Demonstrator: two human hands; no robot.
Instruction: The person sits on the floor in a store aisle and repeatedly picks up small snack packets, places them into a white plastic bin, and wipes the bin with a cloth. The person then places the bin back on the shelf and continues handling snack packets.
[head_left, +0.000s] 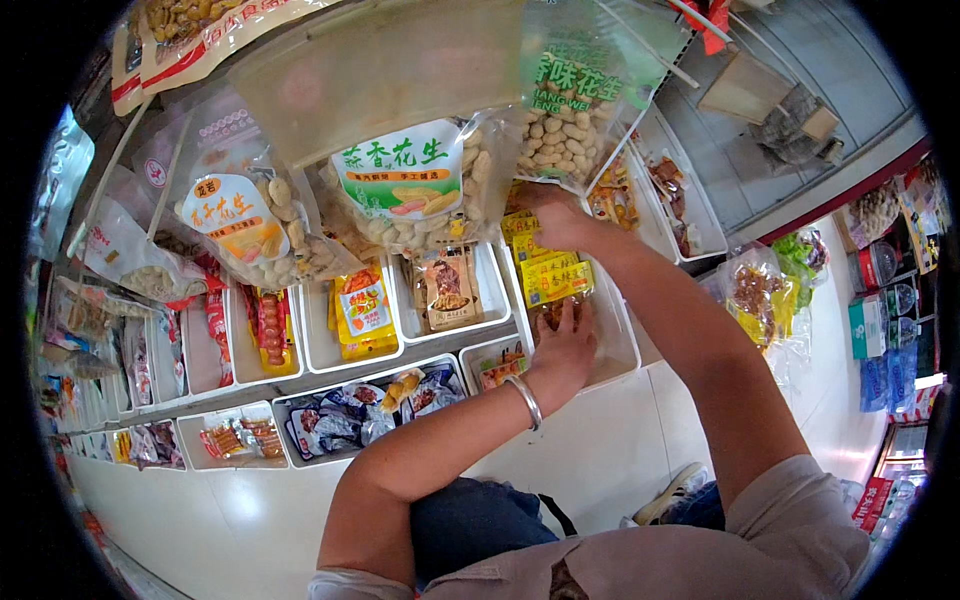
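A row of yellow snack packets (556, 280) stands in a white plastic bin (619, 330), each leaning behind the one in front. My left hand (562, 349), a silver bracelet on its wrist, lies with spread fingers against the lower front of the nearest packet. At the back of the row, my right hand (559, 219) reaches in among the rear packets below a hanging bag of peanuts (562, 139). Its fingertips are partly hidden, so its grip does not show.
More bags of peanuts (409, 184) hang low over the bins. Neighbouring white bins hold tan packets (448, 289), yellow-orange packets (365, 311) and blue-white packets (352, 412). A clear bag of goods (757, 292) sits to the right. A shoe (671, 495) is on the tiled floor (600, 427).
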